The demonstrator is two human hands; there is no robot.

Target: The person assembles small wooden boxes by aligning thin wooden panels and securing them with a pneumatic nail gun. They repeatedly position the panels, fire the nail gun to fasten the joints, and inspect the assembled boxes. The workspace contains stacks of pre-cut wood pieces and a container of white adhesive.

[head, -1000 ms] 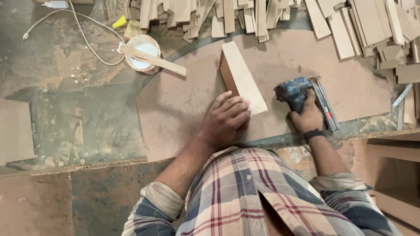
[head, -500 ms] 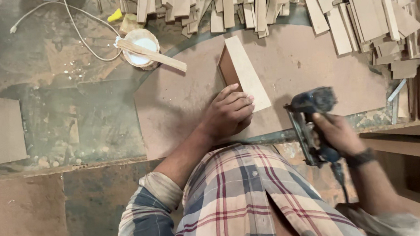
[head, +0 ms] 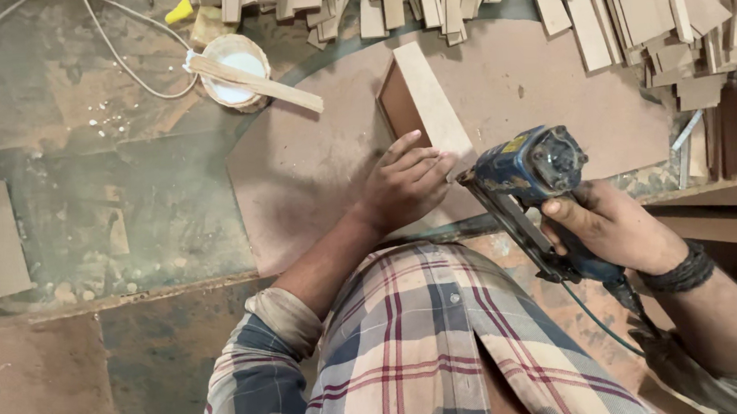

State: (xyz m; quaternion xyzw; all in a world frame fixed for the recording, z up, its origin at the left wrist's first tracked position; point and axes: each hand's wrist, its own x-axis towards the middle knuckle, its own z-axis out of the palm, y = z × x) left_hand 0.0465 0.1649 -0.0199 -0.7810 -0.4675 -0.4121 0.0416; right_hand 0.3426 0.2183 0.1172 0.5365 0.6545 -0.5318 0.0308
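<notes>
In the head view, the left hand [head: 406,183] sits just left of the frame's centre, palm down with fingers spread a little, pressing on the near end of a pale wooden board [head: 427,106] that stands on its long edge and runs from the centre up toward the upper middle. The board rests on a wide brown sheet [head: 314,163] of flat panel that fills the middle of the frame. The right hand [head: 616,228], at right of centre, is wrapped tight around the grip of a blue nail gun [head: 526,174]; the tool is tilted, its body uppermost and its nose pointing toward the board's near end, just beside the left hand's fingertips, and whether the nose touches the wood cannot be told. A dark band circles the right wrist, and a thin blue hose [head: 597,321] trails from the tool's handle down toward the lower right. In the upper left a small round tub of white glue [head: 236,69] has a flat wooden stick [head: 256,83] lying across it, one end reaching onto the sheet. A heap of short wooden offcuts [head: 631,7] lies along the top and upper right. A white cable [head: 124,55] loops across the upper left floor. The person's plaid shirt [head: 422,350] fills the lower middle.
</notes>
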